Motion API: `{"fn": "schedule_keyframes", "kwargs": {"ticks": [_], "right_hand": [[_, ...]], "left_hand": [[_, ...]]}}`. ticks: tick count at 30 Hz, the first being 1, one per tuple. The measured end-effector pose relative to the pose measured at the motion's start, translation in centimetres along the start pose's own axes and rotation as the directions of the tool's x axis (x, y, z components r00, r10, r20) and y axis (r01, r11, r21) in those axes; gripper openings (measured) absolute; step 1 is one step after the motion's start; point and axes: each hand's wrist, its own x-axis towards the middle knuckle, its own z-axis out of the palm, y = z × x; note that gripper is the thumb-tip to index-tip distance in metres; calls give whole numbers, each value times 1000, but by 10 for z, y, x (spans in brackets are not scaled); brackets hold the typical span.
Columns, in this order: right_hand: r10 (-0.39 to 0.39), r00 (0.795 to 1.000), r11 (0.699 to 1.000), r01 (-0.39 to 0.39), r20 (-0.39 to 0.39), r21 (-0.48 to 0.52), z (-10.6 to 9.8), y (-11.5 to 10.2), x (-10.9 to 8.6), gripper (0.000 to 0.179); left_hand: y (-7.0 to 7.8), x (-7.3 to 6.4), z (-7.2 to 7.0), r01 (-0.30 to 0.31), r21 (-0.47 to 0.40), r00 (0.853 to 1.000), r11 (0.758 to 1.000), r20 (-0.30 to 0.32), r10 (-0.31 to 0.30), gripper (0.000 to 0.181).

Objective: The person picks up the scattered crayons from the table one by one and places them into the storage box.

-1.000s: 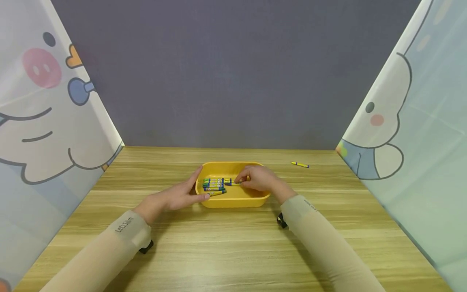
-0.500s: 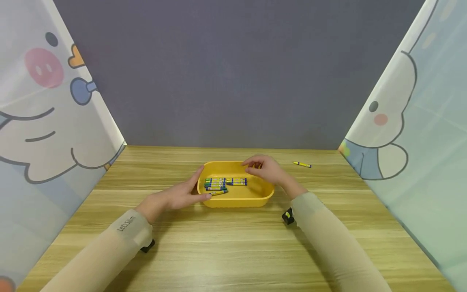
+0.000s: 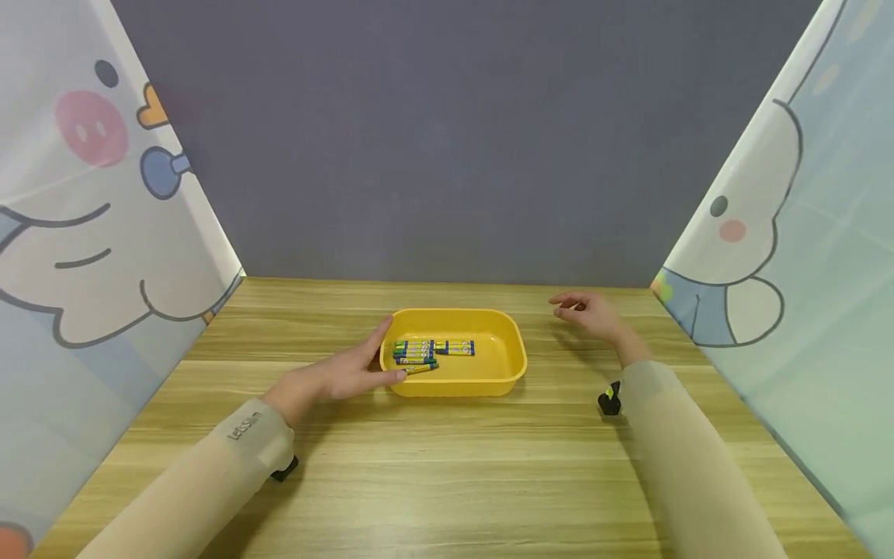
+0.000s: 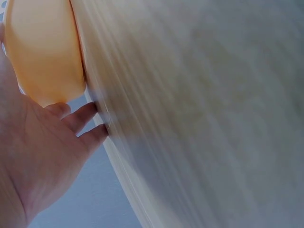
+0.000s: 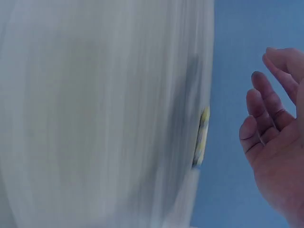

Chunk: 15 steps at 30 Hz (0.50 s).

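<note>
My left hand (image 3: 352,374) rests against the left end of a yellow plastic tray (image 3: 489,386), thumb over the near rim and a straight finger at the far-left corner. In the left wrist view, other fingertips touch the table beside the tray's orange-looking wall (image 4: 45,52). Inside the tray lie several yellow-and-blue-wrapped crayons (image 3: 415,351), mostly lined up at the left; a slanted one lies near the front. My right hand (image 3: 594,317) hovers right of the tray, fingers loosely bent, holding nothing. In the right wrist view, a blurred loose crayon (image 5: 201,137) lies on the table; the right hand covers it in the head view.
The wooden table (image 3: 433,473) extends around the tray. A dark grey panel (image 3: 447,147) stands behind it, and cartoon-printed sheets (image 3: 91,202) flank both sides. Black wrist cameras (image 3: 610,399) sit below the sleeves.
My right hand has left the crayons inside the tray, lifted over its right rim and moved right to the loose crayon. The left hand stays at the tray's left end.
</note>
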Motion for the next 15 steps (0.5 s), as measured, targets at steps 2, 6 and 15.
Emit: {"fn": "schedule_keyframes", "kwargs": {"ticks": [2,6,15], "right_hand": [[28,1000,999,-28,-7,-19,-9,13,-3,41],[54,999,996,-54,1,-71,-23,31,-9,44],[106,992,980,-91,75,-178,-33,48,-18,51]], "left_hand": [[0,0,0,8,9,1000,1000,1,-8,117],[0,0,0,24,18,1000,1000,2,-24,117],[0,-1,0,29,9,1000,1000,7,-29,115]]}}
